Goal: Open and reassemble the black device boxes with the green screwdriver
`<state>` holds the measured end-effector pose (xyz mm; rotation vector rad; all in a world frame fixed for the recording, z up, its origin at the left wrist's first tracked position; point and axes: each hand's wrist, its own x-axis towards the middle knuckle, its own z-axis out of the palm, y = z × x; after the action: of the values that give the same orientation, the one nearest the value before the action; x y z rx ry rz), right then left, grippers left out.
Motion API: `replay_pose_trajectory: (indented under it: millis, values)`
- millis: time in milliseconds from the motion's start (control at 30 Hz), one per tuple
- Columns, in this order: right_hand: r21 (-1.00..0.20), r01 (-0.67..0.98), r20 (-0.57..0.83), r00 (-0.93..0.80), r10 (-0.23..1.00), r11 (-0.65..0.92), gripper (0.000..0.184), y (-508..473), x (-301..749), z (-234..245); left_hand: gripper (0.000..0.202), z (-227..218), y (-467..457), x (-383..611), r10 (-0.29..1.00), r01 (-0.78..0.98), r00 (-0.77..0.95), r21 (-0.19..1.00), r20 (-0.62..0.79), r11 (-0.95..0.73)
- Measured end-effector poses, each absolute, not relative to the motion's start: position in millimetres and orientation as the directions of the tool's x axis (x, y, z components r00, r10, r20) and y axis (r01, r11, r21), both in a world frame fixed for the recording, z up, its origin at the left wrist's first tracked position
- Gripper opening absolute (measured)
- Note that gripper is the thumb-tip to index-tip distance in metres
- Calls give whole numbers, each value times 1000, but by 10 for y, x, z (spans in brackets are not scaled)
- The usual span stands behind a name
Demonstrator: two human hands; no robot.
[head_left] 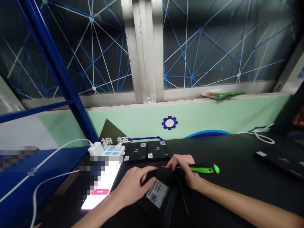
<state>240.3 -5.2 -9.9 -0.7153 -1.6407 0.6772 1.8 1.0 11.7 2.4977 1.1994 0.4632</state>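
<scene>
My left hand (135, 183) rests on a black device (169, 198) with a white printed label (158, 193). Its index finger and thumb are stretched apart, with nothing seen between them. My right hand (186, 169) is closed around a screwdriver (201, 170) with a bright green handle and a thin metal shaft. The shaft lies level under the fingers, its tip pointing left toward my left index finger. Below the right hand, a second thin metal rod (184, 199) lies slanted; its upper end is dark and hard to make out.
Two flat black boxes (136, 151) stand side by side against the wall. A power strip (113, 150) with a white plug (96, 148) and cables is left of them. A lit screen (104, 183) lies at left. Another black box (280, 161) sits far right; a green packet (223, 95) rests on the sill.
</scene>
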Motion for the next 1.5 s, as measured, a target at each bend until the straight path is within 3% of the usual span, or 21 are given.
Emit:
replay_pose_trajectory:
  millis: [267, 433, 600, 933, 1200, 1367, 1500]
  values:
    - [-782, 27, 619, -76, 781, 622, 53, 42, 2401, -190, 25, 170, 24, 6, 864, 788, 478, 358, 155, -500]
    - [-814, -200, 549, 46, 835, 546, 50, 96, 2395, -152, 26, 119, 23, 20, 884, 819, 441, 334, 152, -467]
    - [-863, -326, 415, -24, 909, 385, 51, 158, 2393, -12, 20, 28, 18, 43, 880, 814, 443, 336, 169, -474]
    - [-945, -113, 323, -194, 926, 306, 55, 149, 2333, 149, 19, 24, 2, 31, 841, 770, 488, 338, 233, -540]
    - [-878, 277, 286, -351, 892, 390, 62, 200, 2101, 357, 15, 11, 26, 25, 856, 779, 468, 356, 219, -517]
    - [-889, 254, 281, -351, 893, 380, 59, 143, 2059, 383, 13, -6, 40, 16, 860, 782, 467, 359, 205, -510]
    - [-926, 159, 285, -304, 909, 343, 32, 80, 2098, 348, 13, -9, 41, 17, 864, 793, 461, 345, 200, -503]
